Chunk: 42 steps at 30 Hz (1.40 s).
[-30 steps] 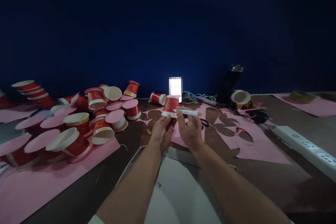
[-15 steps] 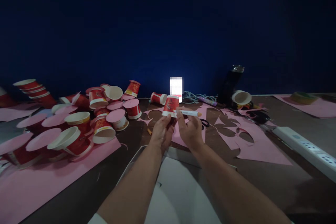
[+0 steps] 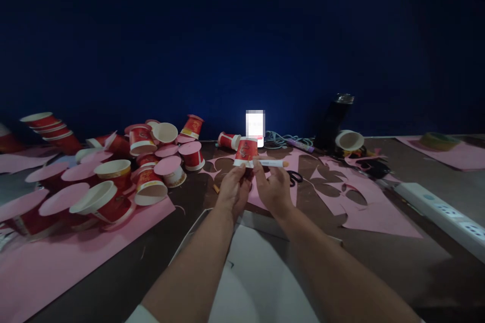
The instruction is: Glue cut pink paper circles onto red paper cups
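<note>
At the centre, my left hand (image 3: 234, 189) is closed on the lower part of a red paper cup (image 3: 246, 150), which is held upside down with its pale rim downward. My right hand (image 3: 275, 184) grips a white glue stick or marker (image 3: 273, 163) with an orange end; it lies level, its left end against the cup near the rim. A lit phone (image 3: 255, 125) stands behind the cup. Black scissors (image 3: 295, 177) lie just right of my right hand, partly hidden by it.
Many red cups (image 3: 150, 186), several with pink paper discs, crowd the left side on pink paper (image 3: 87, 257). To the right lie cut pink sheets (image 3: 379, 217), a power strip (image 3: 441, 212), a tape roll (image 3: 439, 141) and a dark bottle (image 3: 333, 118). Cables (image 3: 278, 140) run behind.
The white stick and my right hand have shifted very slightly left, along with the cup. Both hands keep their hold.
</note>
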Each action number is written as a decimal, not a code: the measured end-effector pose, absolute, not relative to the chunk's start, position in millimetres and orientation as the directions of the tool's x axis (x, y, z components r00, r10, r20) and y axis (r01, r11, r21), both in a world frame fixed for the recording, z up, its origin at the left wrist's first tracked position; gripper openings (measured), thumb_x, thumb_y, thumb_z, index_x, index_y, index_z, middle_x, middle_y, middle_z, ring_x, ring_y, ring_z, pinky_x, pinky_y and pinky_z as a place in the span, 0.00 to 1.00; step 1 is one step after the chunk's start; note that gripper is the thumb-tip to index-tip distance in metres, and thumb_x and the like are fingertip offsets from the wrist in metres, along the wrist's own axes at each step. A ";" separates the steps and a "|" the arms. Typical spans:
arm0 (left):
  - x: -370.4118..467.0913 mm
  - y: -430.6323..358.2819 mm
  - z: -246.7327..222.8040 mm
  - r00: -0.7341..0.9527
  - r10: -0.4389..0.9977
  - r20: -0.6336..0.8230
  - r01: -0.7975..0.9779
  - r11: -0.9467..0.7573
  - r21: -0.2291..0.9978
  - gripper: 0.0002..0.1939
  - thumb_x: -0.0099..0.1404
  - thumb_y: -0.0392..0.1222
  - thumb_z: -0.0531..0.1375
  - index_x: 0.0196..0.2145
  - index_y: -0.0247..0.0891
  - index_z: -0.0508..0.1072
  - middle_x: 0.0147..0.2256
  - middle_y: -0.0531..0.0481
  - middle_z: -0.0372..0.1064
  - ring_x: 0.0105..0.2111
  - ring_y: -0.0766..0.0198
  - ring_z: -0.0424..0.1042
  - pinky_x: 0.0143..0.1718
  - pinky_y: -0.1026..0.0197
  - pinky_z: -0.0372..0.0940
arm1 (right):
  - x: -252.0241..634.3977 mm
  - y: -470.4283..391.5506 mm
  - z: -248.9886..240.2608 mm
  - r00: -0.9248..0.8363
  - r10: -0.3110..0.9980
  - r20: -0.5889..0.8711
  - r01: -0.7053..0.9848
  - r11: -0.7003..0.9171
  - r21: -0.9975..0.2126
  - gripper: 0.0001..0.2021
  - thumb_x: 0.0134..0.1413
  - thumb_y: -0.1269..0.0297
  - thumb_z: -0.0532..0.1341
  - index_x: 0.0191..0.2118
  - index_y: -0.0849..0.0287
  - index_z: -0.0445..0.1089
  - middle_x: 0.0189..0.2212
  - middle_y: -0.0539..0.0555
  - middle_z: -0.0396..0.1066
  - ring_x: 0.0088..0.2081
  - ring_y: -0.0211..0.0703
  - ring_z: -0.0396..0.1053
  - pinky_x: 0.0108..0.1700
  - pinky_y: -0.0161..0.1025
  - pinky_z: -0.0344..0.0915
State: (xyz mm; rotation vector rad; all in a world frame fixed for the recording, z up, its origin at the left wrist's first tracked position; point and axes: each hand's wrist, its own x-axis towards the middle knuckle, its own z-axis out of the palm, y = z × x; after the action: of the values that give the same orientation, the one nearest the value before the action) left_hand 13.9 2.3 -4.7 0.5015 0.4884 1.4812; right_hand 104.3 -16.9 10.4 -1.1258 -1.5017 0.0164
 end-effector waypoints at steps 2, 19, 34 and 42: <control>14.0 3.6 -6.1 0.033 0.999 0.002 -0.804 0.026 0.593 0.02 0.53 0.34 0.64 0.26 0.33 0.73 0.29 0.47 0.73 0.34 0.64 0.73 0.46 0.59 0.65 | 103.8 -16.9 9.5 0.167 0.642 0.749 0.624 0.519 -0.584 0.12 0.60 0.60 0.55 0.37 0.59 0.73 0.37 0.59 0.76 0.40 0.48 0.73 0.46 0.45 0.67; 13.1 5.1 -7.7 0.041 0.995 -0.095 -0.807 0.089 0.584 0.04 0.53 0.33 0.63 0.24 0.33 0.71 0.23 0.51 0.68 0.29 0.67 0.70 0.39 0.62 0.64 | 102.5 -17.3 7.4 0.142 0.694 0.705 0.626 0.489 -0.607 0.12 0.58 0.60 0.55 0.35 0.59 0.74 0.31 0.57 0.76 0.33 0.45 0.72 0.39 0.42 0.67; 6.4 -2.5 6.4 0.135 0.955 -0.263 -0.854 0.247 0.458 0.05 0.61 0.34 0.57 0.32 0.34 0.73 0.28 0.48 0.72 0.29 0.65 0.71 0.38 0.60 0.67 | 106.8 -15.3 7.2 0.271 0.654 0.706 0.437 0.570 -0.696 0.13 0.61 0.58 0.54 0.42 0.57 0.72 0.29 0.52 0.73 0.32 0.41 0.71 0.40 0.41 0.68; 7.5 -6.8 9.0 0.155 0.963 -0.219 -0.823 0.248 0.511 0.04 0.59 0.38 0.60 0.32 0.36 0.74 0.29 0.49 0.73 0.28 0.66 0.70 0.39 0.58 0.67 | 103.8 -16.9 7.8 0.239 0.680 0.693 0.428 0.567 -0.704 0.12 0.61 0.58 0.54 0.41 0.58 0.72 0.35 0.55 0.74 0.34 0.41 0.71 0.41 0.40 0.68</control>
State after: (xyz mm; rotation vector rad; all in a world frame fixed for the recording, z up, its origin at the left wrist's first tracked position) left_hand 7.5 -6.8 9.0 0.3005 0.5605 1.3069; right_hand 103.8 -16.9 7.8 -1.0363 -1.3876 0.2233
